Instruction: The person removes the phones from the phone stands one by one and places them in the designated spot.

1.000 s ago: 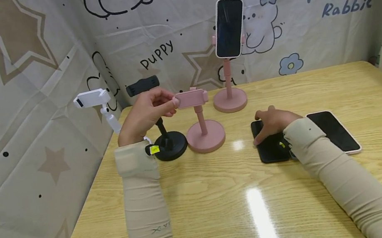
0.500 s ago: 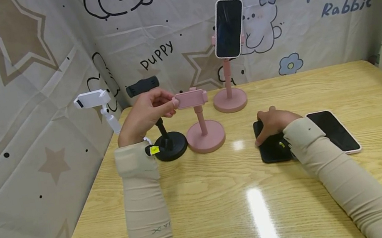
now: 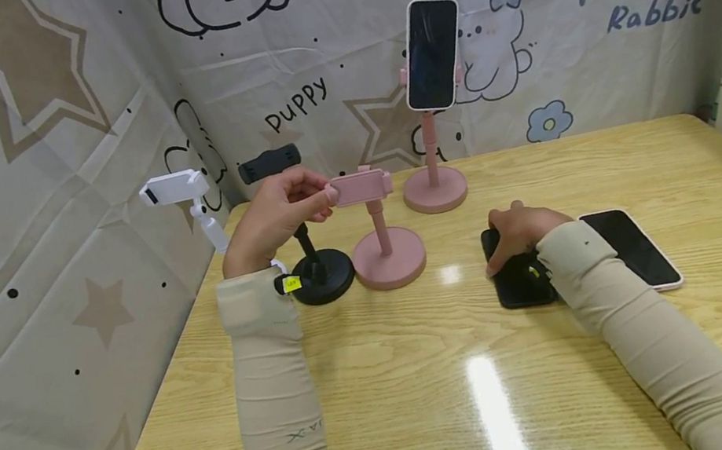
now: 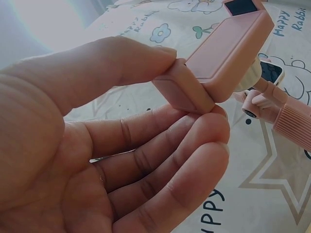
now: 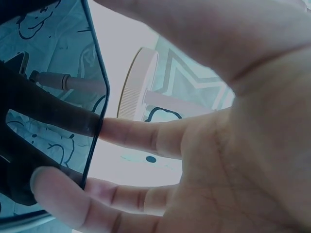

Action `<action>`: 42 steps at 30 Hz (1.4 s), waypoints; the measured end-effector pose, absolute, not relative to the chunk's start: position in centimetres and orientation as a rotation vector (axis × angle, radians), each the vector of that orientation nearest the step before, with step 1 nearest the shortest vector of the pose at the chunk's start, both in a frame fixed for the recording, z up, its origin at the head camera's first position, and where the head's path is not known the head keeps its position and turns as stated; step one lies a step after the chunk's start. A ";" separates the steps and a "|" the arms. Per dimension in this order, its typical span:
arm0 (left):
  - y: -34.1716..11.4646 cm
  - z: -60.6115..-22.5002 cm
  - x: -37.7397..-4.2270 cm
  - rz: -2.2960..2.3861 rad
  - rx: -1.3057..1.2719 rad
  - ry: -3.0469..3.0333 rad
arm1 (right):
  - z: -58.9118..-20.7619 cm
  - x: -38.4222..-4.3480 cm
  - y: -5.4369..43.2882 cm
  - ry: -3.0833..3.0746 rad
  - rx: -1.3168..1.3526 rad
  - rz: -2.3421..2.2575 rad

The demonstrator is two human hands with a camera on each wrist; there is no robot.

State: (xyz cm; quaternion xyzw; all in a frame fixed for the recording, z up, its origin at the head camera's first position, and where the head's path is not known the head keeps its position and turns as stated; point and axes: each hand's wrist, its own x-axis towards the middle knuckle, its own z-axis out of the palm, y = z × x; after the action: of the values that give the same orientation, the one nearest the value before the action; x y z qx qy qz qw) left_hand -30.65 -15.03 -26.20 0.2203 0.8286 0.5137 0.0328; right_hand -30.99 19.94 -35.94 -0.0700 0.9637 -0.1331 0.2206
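My left hand [image 3: 269, 220] pinches the clamp end of a pink phone stand [image 3: 362, 187] between thumb and fingers. Up close in the left wrist view, the thumb presses the top of the clamp's end piece [image 4: 182, 90] and fingertips sit under it. On the table at the right, my right hand [image 3: 521, 228] holds a black smartphone [image 3: 522, 287] lying flat, thumb at its left side and fingers by its far edge. The right wrist view shows fingers against the edge of that phone [image 5: 58, 102] and one fingertip over its dark, reflecting screen. The forearm hides part of it.
A second smartphone [image 3: 630, 247] with a pale rim lies right of my right hand. Behind stands another pink stand [image 3: 435, 188] bearing an upright phone [image 3: 433, 54]. A black stand [image 3: 322, 275] and a white stand [image 3: 175, 186] are beside my left hand. Printed cloth surrounds the table [image 3: 392, 411].
The black smartphone has slid slightly to the right along the table with my right hand. My left hand keeps its pinch on the pink stand's clamp.
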 end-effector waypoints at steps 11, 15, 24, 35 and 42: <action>-15.1 -26.3 -30.7 1.585 0.669 2.545 | -35.8 -31.0 19.9 2.668 -0.205 -0.343; -15.1 -26.2 -30.7 1.584 0.666 2.546 | -35.7 -30.9 19.9 2.666 -0.208 -0.341; -15.1 -26.2 -30.6 1.597 0.675 2.536 | -35.7 -30.7 19.9 2.677 -0.196 -0.338; -14.6 -25.7 -29.9 1.509 0.685 2.655 | -35.8 -30.7 19.9 2.671 -0.194 -0.348; -13.4 -24.5 -28.1 1.247 0.618 2.991 | -35.5 -30.7 19.8 2.660 -0.205 -0.351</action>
State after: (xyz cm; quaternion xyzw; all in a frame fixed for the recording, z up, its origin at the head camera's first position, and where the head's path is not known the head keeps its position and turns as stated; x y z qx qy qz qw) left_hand -28.11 -13.43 -24.54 0.1866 0.9038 0.3769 -0.0789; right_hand -30.69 19.78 -35.49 -0.0742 0.9636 -0.1270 0.2234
